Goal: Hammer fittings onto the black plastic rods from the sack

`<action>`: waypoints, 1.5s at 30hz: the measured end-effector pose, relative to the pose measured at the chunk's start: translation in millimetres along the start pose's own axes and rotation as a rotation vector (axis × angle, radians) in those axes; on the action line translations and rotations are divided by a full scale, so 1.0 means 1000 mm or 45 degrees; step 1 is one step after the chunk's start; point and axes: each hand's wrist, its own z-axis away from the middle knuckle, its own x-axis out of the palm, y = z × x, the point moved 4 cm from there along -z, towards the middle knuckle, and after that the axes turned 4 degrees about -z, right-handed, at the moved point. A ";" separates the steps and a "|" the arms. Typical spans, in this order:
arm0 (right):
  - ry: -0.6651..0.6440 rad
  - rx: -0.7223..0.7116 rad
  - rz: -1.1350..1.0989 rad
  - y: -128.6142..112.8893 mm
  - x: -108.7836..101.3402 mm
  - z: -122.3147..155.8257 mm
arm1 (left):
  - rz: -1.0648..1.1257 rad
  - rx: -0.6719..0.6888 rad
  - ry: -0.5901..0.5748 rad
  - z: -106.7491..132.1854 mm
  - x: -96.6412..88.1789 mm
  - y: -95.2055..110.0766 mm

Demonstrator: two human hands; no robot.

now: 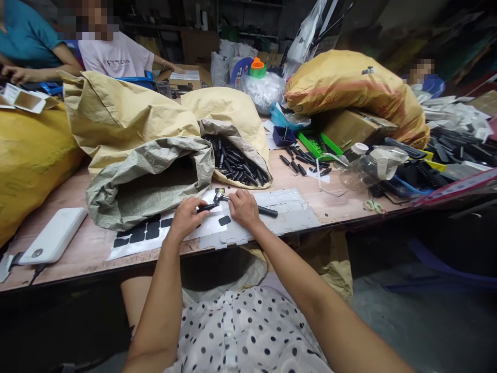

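My left hand is closed on a slim black cylindrical part, its tip pointing right, just above the work surface. My right hand wraps round a small hammer, whose black handle sticks out to the right. The hammer's head is beside the tip of the black part; I cannot tell whether they touch. Under both hands lie a grey flattened board and a white sheet with black rounded patches. My fingers hide the middle of the hammer and part of the black piece.
A sack of similar black parts opens toward me, beside another open sack with a dark inside. A white power bank lies left. Rightward are loose black parts, a green tray, a clear jug and scissors. Co-workers sit beyond.
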 end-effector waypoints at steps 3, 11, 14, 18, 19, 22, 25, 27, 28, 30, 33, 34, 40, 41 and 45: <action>-0.003 0.003 0.003 0.000 0.000 0.000 | 0.006 0.003 -0.058 0.009 0.014 -0.004; -0.037 0.000 -0.074 0.004 -0.008 -0.003 | 0.099 -0.034 -0.046 0.005 0.020 -0.017; 0.074 -0.024 -0.210 -0.003 -0.017 0.004 | 0.120 -0.037 -0.056 0.005 0.020 -0.016; 0.129 -0.115 -0.414 -0.021 -0.021 0.019 | 0.143 -0.039 -0.063 0.006 0.020 -0.013; 0.110 -0.131 -0.439 -0.025 -0.020 0.022 | 0.149 -0.041 -0.065 0.006 0.019 -0.013; 0.045 -0.145 -0.441 -0.035 -0.017 0.028 | 0.144 -0.052 -0.082 0.006 0.019 -0.012; 0.042 -0.166 -0.389 -0.041 -0.018 0.031 | 0.128 -0.057 -0.094 0.005 0.019 -0.011; 0.036 -0.192 -0.337 -0.045 -0.019 0.032 | 0.130 -0.068 -0.093 0.005 0.020 -0.010; 0.015 -0.201 -0.306 -0.046 -0.019 0.033 | 0.136 -0.079 -0.091 0.005 0.020 -0.009; -0.047 -0.200 -0.249 -0.048 -0.018 0.033 | 0.152 -0.106 -0.082 0.006 0.020 -0.009; -0.089 -0.174 -0.217 -0.045 -0.021 0.034 | 0.168 -0.116 -0.073 0.006 0.020 -0.008; -0.072 -0.166 -0.223 -0.044 -0.023 0.034 | 0.169 -0.108 -0.073 0.006 0.020 -0.007; -0.013 -0.141 -0.255 -0.034 -0.026 0.040 | 0.160 -0.081 -0.056 0.005 0.020 -0.008; -0.032 -0.138 -0.256 -0.033 -0.024 0.041 | 0.157 -0.090 -0.056 0.005 0.020 -0.008; -0.011 -0.078 -0.295 -0.026 -0.024 0.037 | 0.158 -0.114 -0.052 0.005 0.020 -0.009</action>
